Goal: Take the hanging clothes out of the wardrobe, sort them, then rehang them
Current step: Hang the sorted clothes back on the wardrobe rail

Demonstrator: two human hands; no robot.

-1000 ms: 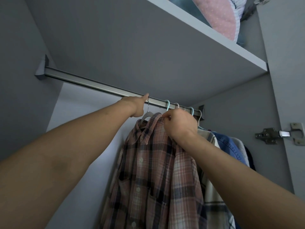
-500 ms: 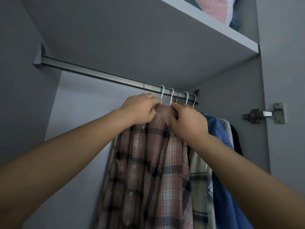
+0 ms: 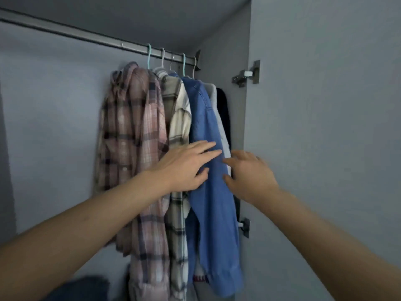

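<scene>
Several garments hang on hangers from the metal rail [image 3: 86, 36] at the wardrobe's right end. From left: a pink plaid shirt [image 3: 132, 131], a cream plaid shirt [image 3: 179, 124], a blue denim shirt [image 3: 208, 192], a pale grey garment [image 3: 213, 92] and a dark one [image 3: 223, 109]. My left hand [image 3: 184, 168] lies with spread fingers against the cream shirt and the denim's left edge. My right hand [image 3: 249, 177] is open just right of the denim shirt, its fingertips at the denim's right edge. Neither hand holds anything.
The open wardrobe door [image 3: 325, 148] stands at the right with two metal hinges [image 3: 247, 74]. The rail's left stretch carries no hangers. The grey back wall [image 3: 54, 127] shows to the left. A dark blurred shape [image 3: 86, 287] lies at the bottom left.
Both hands have left the pink plaid shirt's collar by the rail and dropped to mid-height beside the denim shirt. The view has tilted downward, away from the top shelf.
</scene>
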